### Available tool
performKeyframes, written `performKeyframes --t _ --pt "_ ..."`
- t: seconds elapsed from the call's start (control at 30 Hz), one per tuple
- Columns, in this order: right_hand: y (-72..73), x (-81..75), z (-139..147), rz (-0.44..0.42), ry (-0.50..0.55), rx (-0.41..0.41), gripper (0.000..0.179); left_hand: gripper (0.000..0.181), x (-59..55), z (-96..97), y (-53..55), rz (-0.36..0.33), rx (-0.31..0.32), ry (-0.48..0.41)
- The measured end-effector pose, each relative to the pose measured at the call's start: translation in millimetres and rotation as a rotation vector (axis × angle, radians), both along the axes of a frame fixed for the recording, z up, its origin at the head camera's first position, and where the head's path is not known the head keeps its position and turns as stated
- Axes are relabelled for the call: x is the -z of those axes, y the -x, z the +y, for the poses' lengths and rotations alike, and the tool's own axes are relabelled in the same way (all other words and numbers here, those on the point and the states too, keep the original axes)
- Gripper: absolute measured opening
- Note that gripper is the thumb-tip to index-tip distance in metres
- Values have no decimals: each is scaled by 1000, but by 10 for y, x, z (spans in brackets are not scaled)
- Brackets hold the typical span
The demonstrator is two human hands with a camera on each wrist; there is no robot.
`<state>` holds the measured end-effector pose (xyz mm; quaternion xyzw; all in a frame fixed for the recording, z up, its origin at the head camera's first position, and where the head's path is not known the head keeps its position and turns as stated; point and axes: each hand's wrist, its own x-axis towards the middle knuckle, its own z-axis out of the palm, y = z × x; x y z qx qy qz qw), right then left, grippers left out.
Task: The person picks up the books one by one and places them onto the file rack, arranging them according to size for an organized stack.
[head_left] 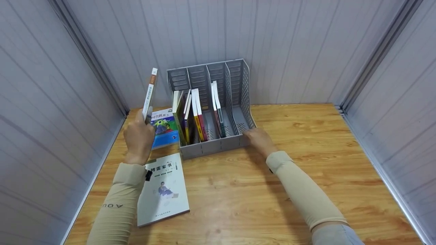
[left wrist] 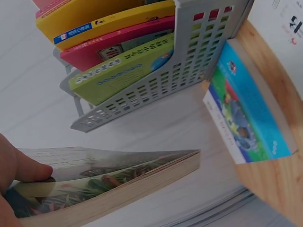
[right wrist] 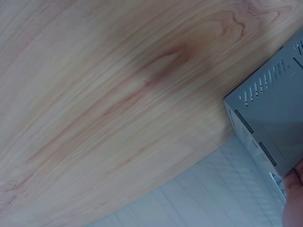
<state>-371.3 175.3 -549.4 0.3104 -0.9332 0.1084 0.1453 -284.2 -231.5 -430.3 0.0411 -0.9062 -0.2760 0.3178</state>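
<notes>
My left hand [head_left: 139, 137] grips a book [head_left: 150, 93] upright above the table, left of the grey book rack [head_left: 213, 147]. In the head view its white and orange spine faces me. The left wrist view shows my thumb on the cover of the same book [left wrist: 113, 187], which has a plant picture. My right hand [head_left: 260, 141] holds the rack at its front right corner; in the right wrist view only part of that hand [right wrist: 294, 194] shows beside the rack [right wrist: 270, 113]. Several books stand in the rack's left and middle compartments, and the rightmost one holds none.
A blue and green book [head_left: 165, 131] lies left of the rack, partly behind my left hand. Nearer to me, a white book [head_left: 165, 190] lies flat on the wooden table [head_left: 231, 197], partly under my left forearm. Pale panel walls [head_left: 289, 51] enclose the table's back and sides.
</notes>
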Motion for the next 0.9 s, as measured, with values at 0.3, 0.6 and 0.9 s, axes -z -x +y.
performKeyframes --t 0.3,0.6,0.9 --pt "-53 -100 19 -115 75 50 42 32 -180 175 -112 201 42 208" --pt "-224 -504 -17 -131 514 53 66 38 -300 394 -157 353 104 378" --pt "-443 -1044 -144 -389 974 -64 99 23 -339 624 -101 565 99 668"
